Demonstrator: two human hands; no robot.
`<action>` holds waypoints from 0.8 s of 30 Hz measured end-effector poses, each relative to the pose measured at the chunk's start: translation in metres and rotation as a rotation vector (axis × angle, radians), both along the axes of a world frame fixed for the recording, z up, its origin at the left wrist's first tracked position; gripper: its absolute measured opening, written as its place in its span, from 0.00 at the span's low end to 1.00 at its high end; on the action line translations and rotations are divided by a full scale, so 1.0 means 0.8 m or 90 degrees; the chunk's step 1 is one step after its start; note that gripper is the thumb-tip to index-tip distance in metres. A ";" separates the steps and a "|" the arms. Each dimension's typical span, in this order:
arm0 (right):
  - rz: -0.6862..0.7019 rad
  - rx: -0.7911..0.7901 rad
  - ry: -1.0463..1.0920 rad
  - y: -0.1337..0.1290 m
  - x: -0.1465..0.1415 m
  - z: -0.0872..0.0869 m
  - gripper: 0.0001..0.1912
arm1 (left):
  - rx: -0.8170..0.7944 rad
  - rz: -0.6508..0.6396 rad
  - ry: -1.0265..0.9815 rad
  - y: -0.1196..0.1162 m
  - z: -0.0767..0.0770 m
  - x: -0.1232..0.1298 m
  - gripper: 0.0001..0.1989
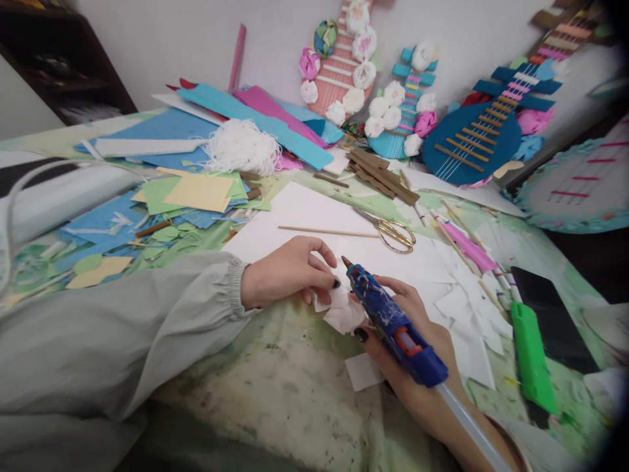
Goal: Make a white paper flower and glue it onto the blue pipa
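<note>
Between both hands is a small crumpled white paper flower with folded petals. My left hand pinches its left side between thumb and fingers. A blue hot glue gun, strung with dried glue threads, lies across my right hand, its nozzle pointing up and left above the flower. A clear glue stick sticks out of its back end. The right thumb and fingertips also touch the flower's right edge; the gun hides part of that grip. Below the flower, a small white paper square lies on the table.
Gold-handled scissors and a thin wooden stick lie on white paper ahead. Coloured paper scraps pile up at left. White paper pieces, a green box cutter and a black phone lie right. Paper lutes lean against the wall.
</note>
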State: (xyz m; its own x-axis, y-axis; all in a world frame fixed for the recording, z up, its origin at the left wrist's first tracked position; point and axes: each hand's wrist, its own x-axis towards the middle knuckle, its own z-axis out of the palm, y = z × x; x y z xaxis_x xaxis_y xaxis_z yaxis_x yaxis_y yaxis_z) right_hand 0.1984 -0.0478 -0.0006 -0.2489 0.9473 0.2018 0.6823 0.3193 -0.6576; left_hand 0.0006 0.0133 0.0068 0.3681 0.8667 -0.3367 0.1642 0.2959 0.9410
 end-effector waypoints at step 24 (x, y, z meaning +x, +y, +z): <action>-0.130 0.095 0.035 0.002 0.009 0.000 0.14 | 0.285 -0.100 0.182 -0.003 -0.002 -0.007 0.16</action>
State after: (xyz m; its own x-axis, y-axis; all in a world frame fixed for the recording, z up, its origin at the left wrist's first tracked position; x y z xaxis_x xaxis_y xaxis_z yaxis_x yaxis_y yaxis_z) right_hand 0.2054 -0.0461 -0.0005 -0.0401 0.9357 0.3505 0.7069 0.2745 -0.6519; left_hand -0.0051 0.0110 0.0051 0.4523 0.8903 -0.0531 0.4412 -0.1716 0.8808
